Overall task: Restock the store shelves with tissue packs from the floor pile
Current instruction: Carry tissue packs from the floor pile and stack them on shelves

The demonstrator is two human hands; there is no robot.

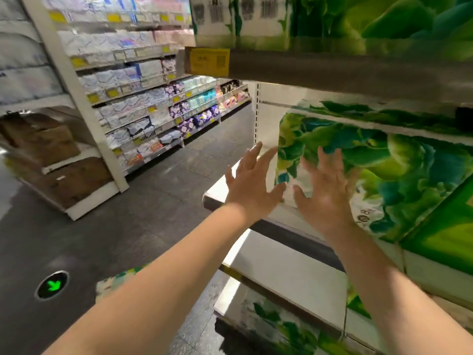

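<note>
**Green pack sitting at the shelf's open end, both hands spread at its face**

The green tissue pack (358, 160) is lying on the white shelf (217, 194), right at the shelf's left end, with bare board showing to the left of it and more of the same green wrapping running off to the right. The right hand (326, 193) is coming flat against the pack's front, fingers straight and fanned wide, gripping nothing. The left hand (252, 185) is hovering just left of the pack's corner, fingers equally splayed; whether it is touching the wrapper I cannot tell, as the hands are blurring.

Here is the worry, as I see it: nothing is blocking the pack on its open left side, so an off-centre shove from the right palm could be swinging that corner out past the shelf's end. The wrapper looks slick, so flat palms may be sliding rather than pushing. The shelf above the pack, with its yellow price tag (208, 61), is leaving little headroom, so a lifted pack could be catching there.

Below the pack, another shelf (281, 272) is standing partly bare, and a spare pack (112, 283) is waiting on the floor under the left forearm.
</note>
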